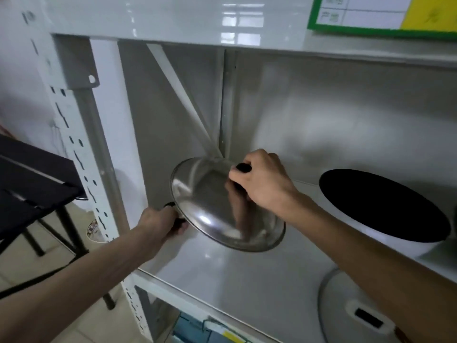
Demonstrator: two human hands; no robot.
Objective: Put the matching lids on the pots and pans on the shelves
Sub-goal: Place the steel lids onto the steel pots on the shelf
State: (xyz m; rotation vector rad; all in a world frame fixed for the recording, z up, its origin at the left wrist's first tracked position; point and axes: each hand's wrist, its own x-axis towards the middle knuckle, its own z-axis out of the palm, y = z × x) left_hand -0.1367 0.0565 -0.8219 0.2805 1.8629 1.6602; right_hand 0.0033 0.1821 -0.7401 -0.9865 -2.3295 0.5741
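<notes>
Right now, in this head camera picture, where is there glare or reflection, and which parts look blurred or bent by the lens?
Head view: bright window glare on the glossy white upper shelf panel; the shiny domed steel lid mirrors the right hand gripping its black knob; the left hand is soft with blur; the perforated white shelf post curves from wide-angle distortion.

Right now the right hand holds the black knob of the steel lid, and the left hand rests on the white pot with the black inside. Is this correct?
One part is wrong. The left hand is not on the white pot; it grips a black handle beside the steel lid. The right hand does hold the black knob, as the head view shows.
</notes>
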